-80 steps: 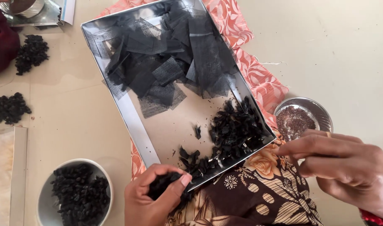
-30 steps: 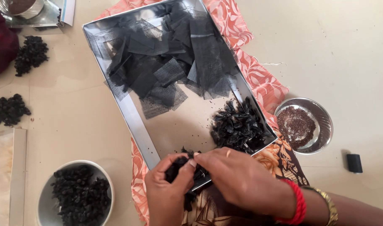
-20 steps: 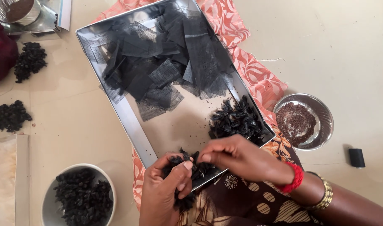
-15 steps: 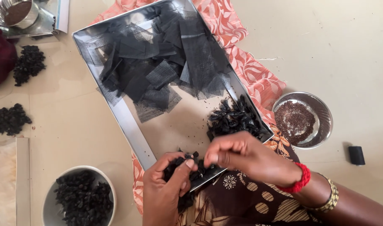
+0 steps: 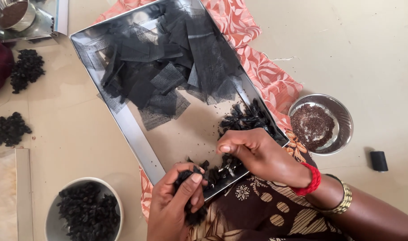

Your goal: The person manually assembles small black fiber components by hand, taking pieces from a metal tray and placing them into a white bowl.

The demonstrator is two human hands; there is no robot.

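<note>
While our left hand (image 5: 177, 201) stays clamped on a black net bundle (image 5: 188, 178) at the tray's (image 5: 137, 138) near edge, we should keep our right hand's (image 5: 253, 154) pinch on the loose pieces (image 5: 226, 165) tight.

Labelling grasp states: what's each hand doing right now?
Left hand: closed, pinching a black net bundle.
Right hand: curled over black pieces; grip cannot be told.

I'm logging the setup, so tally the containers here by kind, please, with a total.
Rectangular metal tray: 1
Steel bowl of brown granules: 1
Bowl of black bundles: 1
Steel cup at the top left: 1
Total: 4
</note>
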